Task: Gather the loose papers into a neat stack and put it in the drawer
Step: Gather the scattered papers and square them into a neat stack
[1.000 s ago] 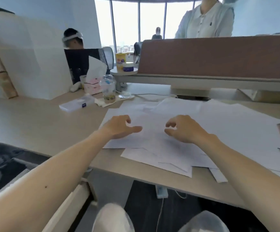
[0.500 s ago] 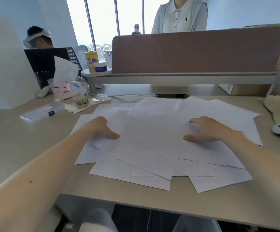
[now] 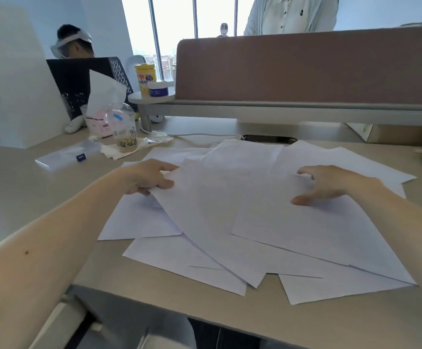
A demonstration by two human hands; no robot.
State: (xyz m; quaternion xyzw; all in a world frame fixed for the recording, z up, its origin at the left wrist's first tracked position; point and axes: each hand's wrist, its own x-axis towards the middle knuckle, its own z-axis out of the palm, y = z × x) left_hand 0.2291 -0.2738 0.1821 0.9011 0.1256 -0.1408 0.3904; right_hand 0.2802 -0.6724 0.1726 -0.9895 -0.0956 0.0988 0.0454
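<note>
Two hands in: left hand (image 3: 149, 178) pinched one white paper sheet (image 3: 204, 217) by its far-left corner; right hand (image 3: 328, 183), fingers spread, rested on overlapping loose white sheets (image 3: 318, 238), too layered to count.

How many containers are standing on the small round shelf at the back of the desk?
2. A tall yellow canister stands on the left part of the round shelf; a short white jar with a blue label stands just right of it. None seems hidden.

Person, own body: left forearm (image 3: 53, 235) bare, lower left of frame, bearing one small dark mole (image 3: 26, 252); right forearm (image 3: 393, 205) bare, right edge; left hand (image 3: 149, 177) and right hand (image 3: 328, 183) ungloved.
</note>
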